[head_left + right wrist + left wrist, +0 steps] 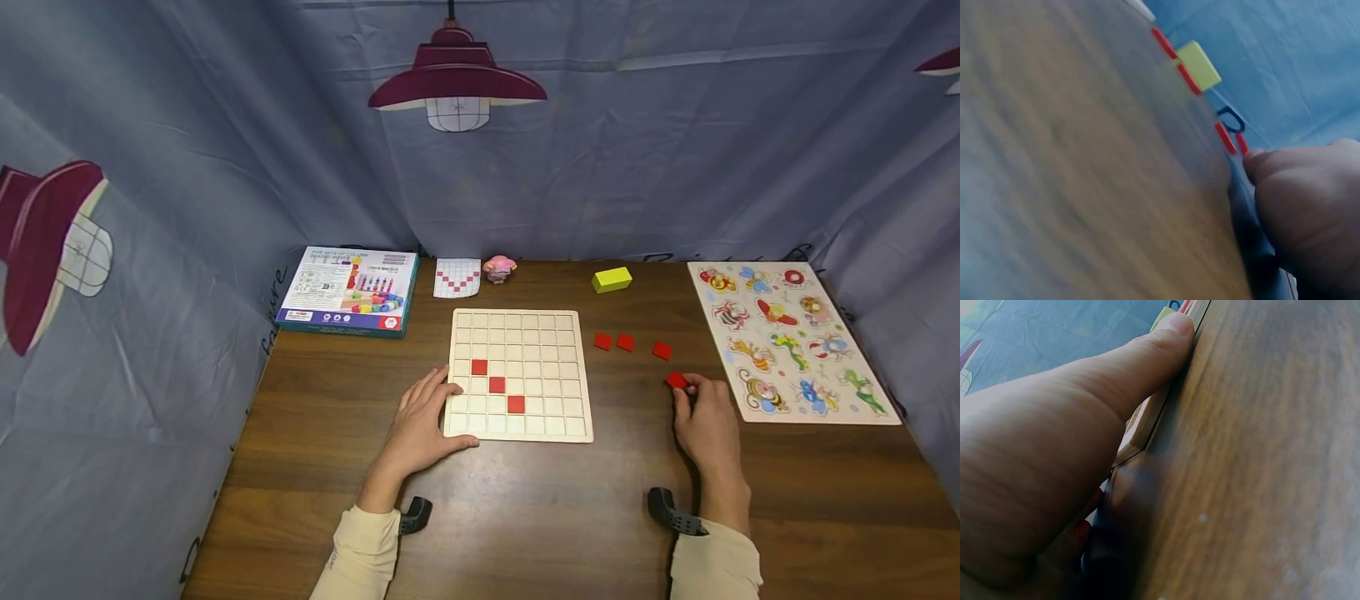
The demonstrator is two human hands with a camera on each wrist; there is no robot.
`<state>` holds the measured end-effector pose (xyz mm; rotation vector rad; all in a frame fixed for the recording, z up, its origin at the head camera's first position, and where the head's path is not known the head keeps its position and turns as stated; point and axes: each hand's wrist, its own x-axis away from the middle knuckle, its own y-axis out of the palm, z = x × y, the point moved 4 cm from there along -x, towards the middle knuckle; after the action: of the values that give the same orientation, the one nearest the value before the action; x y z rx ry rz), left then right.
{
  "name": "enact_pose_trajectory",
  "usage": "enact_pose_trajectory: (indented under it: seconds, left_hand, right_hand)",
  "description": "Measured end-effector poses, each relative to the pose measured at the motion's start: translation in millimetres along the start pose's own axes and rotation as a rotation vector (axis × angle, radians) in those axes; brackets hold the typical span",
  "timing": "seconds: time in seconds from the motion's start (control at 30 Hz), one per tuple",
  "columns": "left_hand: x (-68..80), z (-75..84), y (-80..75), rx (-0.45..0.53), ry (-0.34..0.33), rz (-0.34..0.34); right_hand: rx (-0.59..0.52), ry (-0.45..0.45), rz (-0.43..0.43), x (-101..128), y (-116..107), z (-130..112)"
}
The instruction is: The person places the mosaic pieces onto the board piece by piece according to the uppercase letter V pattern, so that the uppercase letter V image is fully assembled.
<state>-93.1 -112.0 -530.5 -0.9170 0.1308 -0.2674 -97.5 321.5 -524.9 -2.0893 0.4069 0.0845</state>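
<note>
A pale wooden grid board [555,333] lies in the middle of the brown table, with three red tiles [497,384] set in a diagonal. My left hand [429,419] rests flat at the board's near left corner. In the left wrist view its thumb [1172,331] presses along the board's edge [1142,424]. My right hand [688,396] is to the right of the board and pinches a loose red tile [677,381] on the table. The right wrist view shows that tile [1242,144] edge-on at a fingertip [1263,164].
Three more red tiles [626,342] lie between the board and an animal peg puzzle [791,342] at the right. At the back are a yellow block [611,279], a pink toy [498,268], a red-checked pattern card [457,277] and a toy box [348,290]. Blue cloth surrounds the table.
</note>
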Motion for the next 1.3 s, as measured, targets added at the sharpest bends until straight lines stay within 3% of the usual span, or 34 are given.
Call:
enact_pose_trajectory:
  seconds: [0.2,0.33,0.6,0.73,0.87,1.0,1.3]
  left_hand:
    - [-0.3,1.1,0.4,0.0,0.0,0.001]
    - [0.5,0.9,0.9,-0.001,0.001,0.0]
    - [1.1,-1.6,2.3,-0.007,-0.013,-0.018]
    - [0.6,-2.0,2.5,-0.007,-0.015,-0.022]
    - [-0.1,-1.8,2.9,-0.012,-0.005,-0.02]
    - [0.4,-1.7,3.2,-0.019,0.003,-0.018]
    - [-0.3,-2.6,4.1,-0.025,0.006,-0.021]
  right_hand:
    - [-0.082,-0.16,0.028,-5.4,14.8,-26.6]
    - [-0.117,-0.266,0.001,-10.5,29.8,-56.7]
    - [-0.167,-0.356,-0.207,-13.2,73.1,-142.6]
    - [-0.149,-0.407,-0.328,-9.9,105.4,-187.4]
    - [-0.093,-0.476,-0.381,-10.0,128.7,-219.4]
    - [-0.042,-0.521,-0.399,-11.7,141.5,-236.9]
    - [0.073,-0.523,-0.446,-18.9,152.9,-251.0]
